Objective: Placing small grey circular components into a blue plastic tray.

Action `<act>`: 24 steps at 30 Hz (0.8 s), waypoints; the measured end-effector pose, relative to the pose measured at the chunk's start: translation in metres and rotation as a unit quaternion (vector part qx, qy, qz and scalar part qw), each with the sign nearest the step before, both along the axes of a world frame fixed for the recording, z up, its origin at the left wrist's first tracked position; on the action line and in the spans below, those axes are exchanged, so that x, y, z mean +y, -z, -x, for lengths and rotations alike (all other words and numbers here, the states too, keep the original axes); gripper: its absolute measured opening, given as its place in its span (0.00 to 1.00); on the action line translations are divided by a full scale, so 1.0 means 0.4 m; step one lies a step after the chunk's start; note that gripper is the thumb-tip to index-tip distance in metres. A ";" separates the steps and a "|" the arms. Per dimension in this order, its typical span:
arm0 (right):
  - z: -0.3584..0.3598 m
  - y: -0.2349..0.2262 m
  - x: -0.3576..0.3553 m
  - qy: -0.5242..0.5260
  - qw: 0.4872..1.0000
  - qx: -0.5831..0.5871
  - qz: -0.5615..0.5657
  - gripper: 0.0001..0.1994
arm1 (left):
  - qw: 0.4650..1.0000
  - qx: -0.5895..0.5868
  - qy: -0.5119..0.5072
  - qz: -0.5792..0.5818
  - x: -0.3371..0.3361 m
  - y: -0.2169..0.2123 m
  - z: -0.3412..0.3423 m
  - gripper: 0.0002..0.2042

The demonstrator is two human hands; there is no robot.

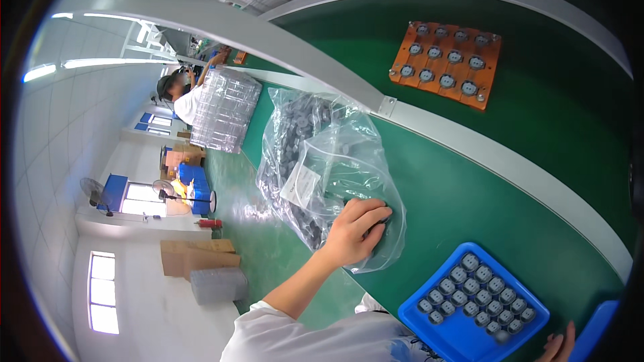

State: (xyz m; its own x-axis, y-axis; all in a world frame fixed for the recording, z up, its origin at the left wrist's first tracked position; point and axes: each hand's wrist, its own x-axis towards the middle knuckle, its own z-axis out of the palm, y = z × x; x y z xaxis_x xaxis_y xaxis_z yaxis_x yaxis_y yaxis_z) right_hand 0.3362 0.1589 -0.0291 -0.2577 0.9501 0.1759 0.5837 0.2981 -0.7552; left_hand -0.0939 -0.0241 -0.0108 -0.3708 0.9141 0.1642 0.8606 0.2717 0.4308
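I've got the left hand (354, 231) down on the clear plastic bag (322, 174) of dark round parts, grip curled together into the bag's near end, pinching plastic or a part inside, I can't tell which. The bag lies on the green tabletop (456, 194), stretching up and away from that hand. The blue tray (473, 303) sits just right of the bag. The right hand (557, 348) barely shows at the tray's far corner, grip unreadable.
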 end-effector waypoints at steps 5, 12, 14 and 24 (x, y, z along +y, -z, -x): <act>-0.003 0.007 0.006 0.042 0.999 0.006 -0.018 0.14 | 1.000 -0.001 -0.029 -0.006 0.006 0.003 -0.012 0.19; -0.015 -0.002 0.053 -0.101 0.969 -0.168 -0.150 0.17 | 0.998 -0.008 -0.069 -0.011 -0.007 0.020 -0.004 0.16; -0.087 0.079 0.053 -0.045 0.978 -0.182 -0.091 0.14 | 0.998 0.001 -0.038 -0.050 0.001 0.022 -0.012 0.16; -0.105 -0.010 -0.030 0.042 0.974 -0.213 -0.065 0.07 | 0.997 0.041 0.023 -0.054 0.013 0.034 -0.057 0.11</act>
State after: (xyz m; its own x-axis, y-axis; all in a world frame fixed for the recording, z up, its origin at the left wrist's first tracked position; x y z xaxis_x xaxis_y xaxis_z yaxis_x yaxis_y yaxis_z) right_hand 0.3783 0.1468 -0.0251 -0.2559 0.9478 0.1904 0.8626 0.3128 -0.3976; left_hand -0.0713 -0.0187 -0.0243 -0.3099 0.9050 0.2914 0.9046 0.1863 0.3834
